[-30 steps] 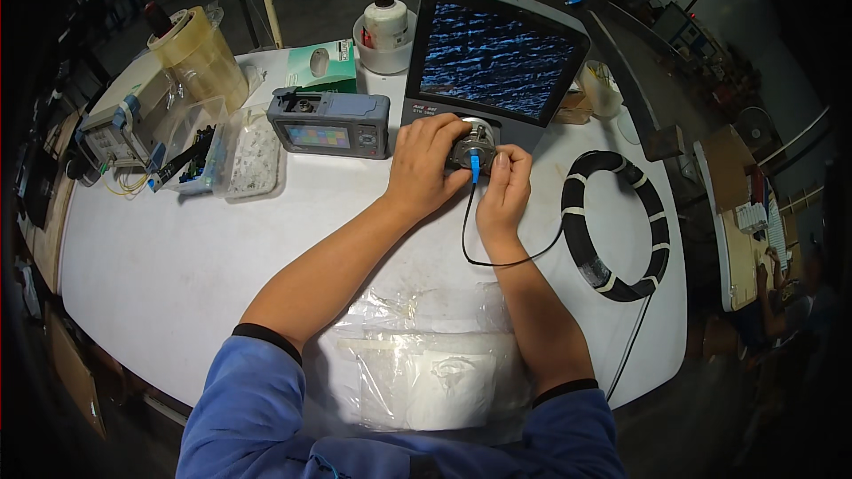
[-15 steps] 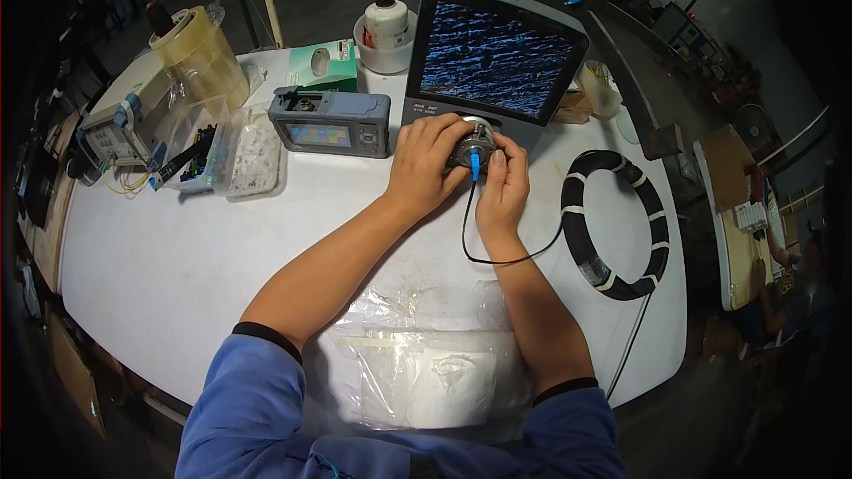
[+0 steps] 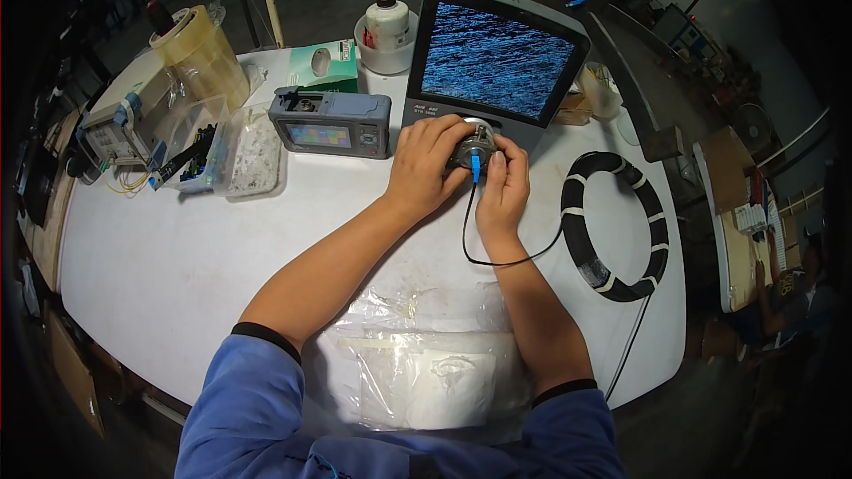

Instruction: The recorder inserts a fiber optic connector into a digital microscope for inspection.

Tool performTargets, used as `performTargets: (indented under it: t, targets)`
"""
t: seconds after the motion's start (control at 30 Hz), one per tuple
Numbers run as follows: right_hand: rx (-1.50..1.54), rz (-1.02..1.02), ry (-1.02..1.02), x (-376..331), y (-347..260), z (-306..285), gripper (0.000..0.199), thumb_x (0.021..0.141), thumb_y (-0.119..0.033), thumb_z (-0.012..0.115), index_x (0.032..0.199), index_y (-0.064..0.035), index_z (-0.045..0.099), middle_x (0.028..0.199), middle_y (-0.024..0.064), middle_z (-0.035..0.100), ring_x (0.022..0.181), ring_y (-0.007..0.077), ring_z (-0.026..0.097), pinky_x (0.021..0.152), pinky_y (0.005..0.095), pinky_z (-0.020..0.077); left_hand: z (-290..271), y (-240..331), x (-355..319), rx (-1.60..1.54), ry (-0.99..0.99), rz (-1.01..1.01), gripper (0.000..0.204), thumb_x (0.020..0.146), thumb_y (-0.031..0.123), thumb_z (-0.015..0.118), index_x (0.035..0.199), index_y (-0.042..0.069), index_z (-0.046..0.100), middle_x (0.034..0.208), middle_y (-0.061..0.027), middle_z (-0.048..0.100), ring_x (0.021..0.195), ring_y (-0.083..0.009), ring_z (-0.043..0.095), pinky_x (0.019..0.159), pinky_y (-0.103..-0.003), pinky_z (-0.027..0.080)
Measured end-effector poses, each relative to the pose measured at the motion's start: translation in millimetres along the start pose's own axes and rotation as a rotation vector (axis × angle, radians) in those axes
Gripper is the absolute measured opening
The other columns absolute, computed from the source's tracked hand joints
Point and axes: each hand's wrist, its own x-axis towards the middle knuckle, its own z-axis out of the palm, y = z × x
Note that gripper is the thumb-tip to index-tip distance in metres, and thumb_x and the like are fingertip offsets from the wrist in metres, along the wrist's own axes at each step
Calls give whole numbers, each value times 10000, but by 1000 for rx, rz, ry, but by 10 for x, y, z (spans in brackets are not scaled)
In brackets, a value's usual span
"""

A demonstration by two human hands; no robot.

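A round metal fitting (image 3: 480,136) juts from the base of a grey screen unit (image 3: 417,113). A blue fibre-optic connector (image 3: 476,166) sits in it, with a thin black cable (image 3: 465,229) hanging below. My left hand (image 3: 428,162) curls over the fitting's left side, its fingers along the top edge. On the right side, my right hand (image 3: 503,184) grips the fitting with thumb and fingers, close beside the connector. Some fingertips are hidden behind the fitting. Fine blue diagonal streaks fill the tilted screen (image 3: 497,58).
The cable runs to a coil wrapped in black with white ties (image 3: 573,210) at right. A grey handheld tester (image 3: 373,129), a clear tub (image 3: 257,168), a green box (image 3: 324,62) and a white bottle (image 3: 387,25) stand left and behind. A plastic bag (image 3: 382,372) lies in front of me.
The pattern on the screen has turned from coarse wavy blue bands to finer diagonal streaks. Both hands and the connector look almost unmoved.
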Motion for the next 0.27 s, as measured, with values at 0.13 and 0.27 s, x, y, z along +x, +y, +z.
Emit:
performTargets:
  t: [0.13,0.27]
  targets:
    - [3,-10,5,2,-1,5,264,1089,-148,531,1250,25,650,1133,155,655,990,265,659,886,363,524,-4,1,3,8,-4,2,690,682,103,868,1326,93,621,1307,-87,629,1162,-310,594,971,-442,430]
    - [6,-9,-1,4,-4,6,270,1089,-156,539,1258,23,648,1137,152,655,998,261,656,887,360,523,-7,2,-5,0,-3,3,685,695,111,863,1336,103,622,1314,-93,629,1169,-310,595,979,-445,429]
